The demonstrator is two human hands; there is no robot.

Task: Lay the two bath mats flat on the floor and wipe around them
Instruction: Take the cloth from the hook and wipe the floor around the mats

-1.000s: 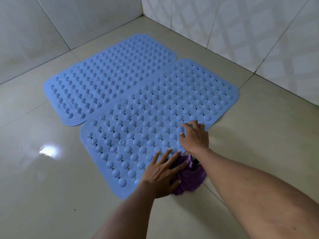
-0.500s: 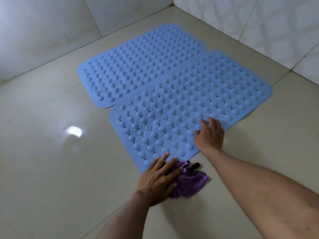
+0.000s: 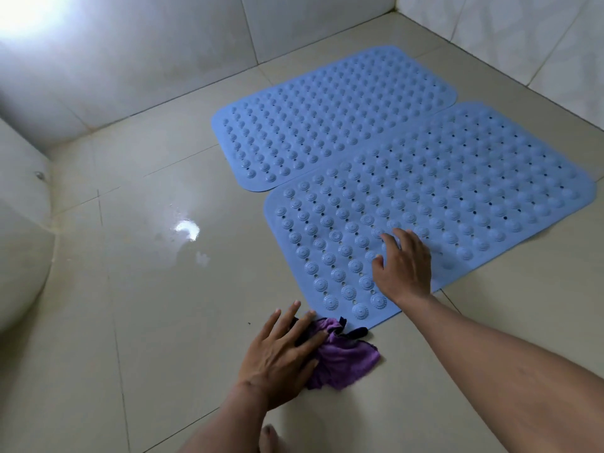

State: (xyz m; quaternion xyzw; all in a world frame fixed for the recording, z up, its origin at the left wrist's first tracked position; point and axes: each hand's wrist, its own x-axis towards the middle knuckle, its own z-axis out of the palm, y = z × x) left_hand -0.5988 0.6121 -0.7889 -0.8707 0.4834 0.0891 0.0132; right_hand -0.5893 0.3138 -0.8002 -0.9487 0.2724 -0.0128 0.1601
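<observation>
Bath mats, 2 of them, are already laid flat side by side near the corner: far mat (image 3: 333, 119), near mat (image 3: 441, 197) pressed by the open right hand (image 3: 403, 269), while wiping is barely started, purple cloth (image 3: 343, 358) pinned under the flat left hand (image 3: 277, 358).

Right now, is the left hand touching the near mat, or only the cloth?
Apart from the mat. In the head view the left hand lies flat on the purple cloth, with bare floor tile between its fingertips and the near mat corner.
</observation>
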